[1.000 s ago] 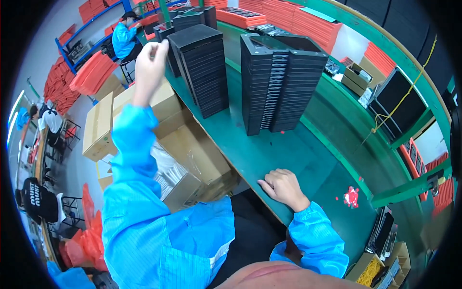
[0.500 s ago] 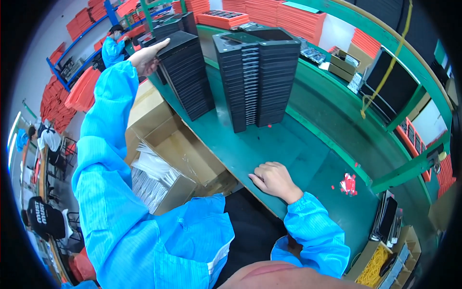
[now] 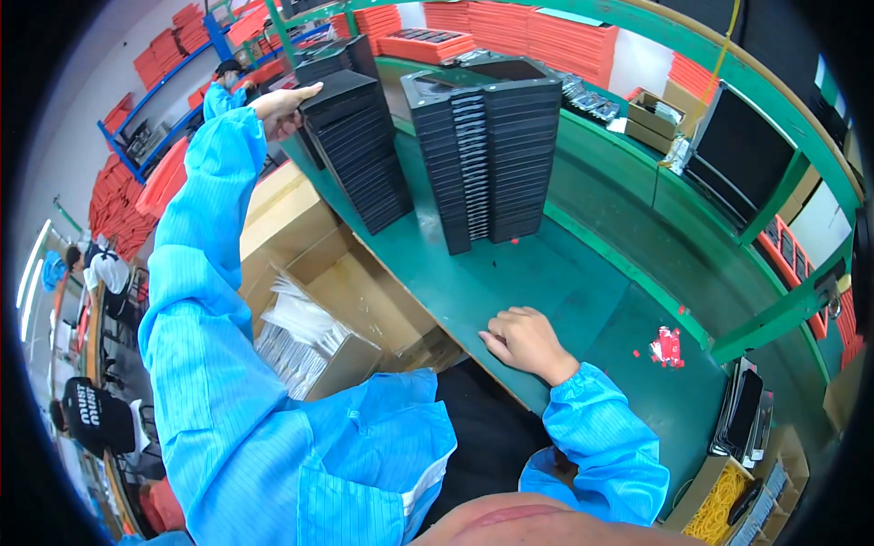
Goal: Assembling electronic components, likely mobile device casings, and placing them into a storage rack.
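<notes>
Two tall stacks of thin black trays stand on the green tabletop (image 3: 583, 314). At the left stack (image 3: 360, 150), my left hand (image 3: 284, 111) is against the upper left side, its thumb along the top edge and its fingers at the side, partly hidden. The right stack (image 3: 521, 168) is a pair of columns with a ribbed seam between them, and stands apart from my hands. Near the table's front edge rests my right hand (image 3: 528, 344), fingers curled under and thumb pointing left. I see nothing in it.
Below my left arm sits an open cardboard box (image 3: 364, 291) with white sleeves (image 3: 296, 332) beside it. Red scraps (image 3: 666, 348) lie at right on the table. A green frame (image 3: 765, 323) crosses the right side. Yellow cords (image 3: 719, 505) fill a box at lower right.
The whole view has shifted slightly. Both hands keep nearly the same places, the left at the left stack and the right on the table.
</notes>
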The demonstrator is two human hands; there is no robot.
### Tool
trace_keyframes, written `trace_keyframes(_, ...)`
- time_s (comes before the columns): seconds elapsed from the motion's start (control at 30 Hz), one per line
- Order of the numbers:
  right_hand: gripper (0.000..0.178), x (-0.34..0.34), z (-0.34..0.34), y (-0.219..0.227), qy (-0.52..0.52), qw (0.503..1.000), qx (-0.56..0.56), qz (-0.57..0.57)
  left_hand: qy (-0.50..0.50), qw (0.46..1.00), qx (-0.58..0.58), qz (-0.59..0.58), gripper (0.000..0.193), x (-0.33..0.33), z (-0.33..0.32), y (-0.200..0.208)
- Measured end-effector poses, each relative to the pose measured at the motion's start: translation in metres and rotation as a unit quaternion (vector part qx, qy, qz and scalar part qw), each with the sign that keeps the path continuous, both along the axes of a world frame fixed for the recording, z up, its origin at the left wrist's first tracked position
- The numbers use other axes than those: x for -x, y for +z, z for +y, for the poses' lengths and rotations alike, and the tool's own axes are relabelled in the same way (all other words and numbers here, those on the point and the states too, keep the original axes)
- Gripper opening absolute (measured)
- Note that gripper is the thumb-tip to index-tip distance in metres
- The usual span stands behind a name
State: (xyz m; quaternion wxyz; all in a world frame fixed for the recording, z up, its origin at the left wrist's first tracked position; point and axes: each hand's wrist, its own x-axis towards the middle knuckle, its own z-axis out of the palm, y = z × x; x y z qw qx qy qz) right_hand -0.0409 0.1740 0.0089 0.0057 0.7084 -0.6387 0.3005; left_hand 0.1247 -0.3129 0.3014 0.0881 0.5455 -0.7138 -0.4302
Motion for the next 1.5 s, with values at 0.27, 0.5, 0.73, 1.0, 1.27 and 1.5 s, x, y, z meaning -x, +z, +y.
trace_keyframes(0.27,0.031,-0.002,-0.003,0.0,0.005,1.0,0.021,-0.015,0.015,0.999,-0.041,-0.03,0.061,-0.015,-0.011,-0.006)
trace_keyframes(0.5,0.031,-0.002,-0.003,-0.002,0.002,0.999,0.027,-0.02,0.01,0.999,0.002,-0.031,0.066,0.007,0.037,-0.001)
trace_keyframes(0.73,0.03,-0.001,-0.004,-0.003,0.007,0.999,0.033,-0.008,0.07,0.997,0.034,-0.018,0.062,0.012,0.017,-0.009)
trace_keyframes(1.0,0.029,-0.002,-0.001,-0.003,0.002,0.999,0.04,-0.027,0.045,0.988,0.046,-0.141,0.069,0.021,0.01,0.003)
trace_keyframes(1.27,0.03,0.003,0.0,-0.011,-0.006,0.999,0.039,-0.028,0.084,0.981,0.063,-0.164,0.068,0.027,0.008,-0.002)
trace_keyframes(1.5,0.029,0.006,0.0,-0.011,-0.015,0.999,0.039,-0.025,0.095,0.974,-0.024,-0.205,0.074,0.04,0.008,0.014)
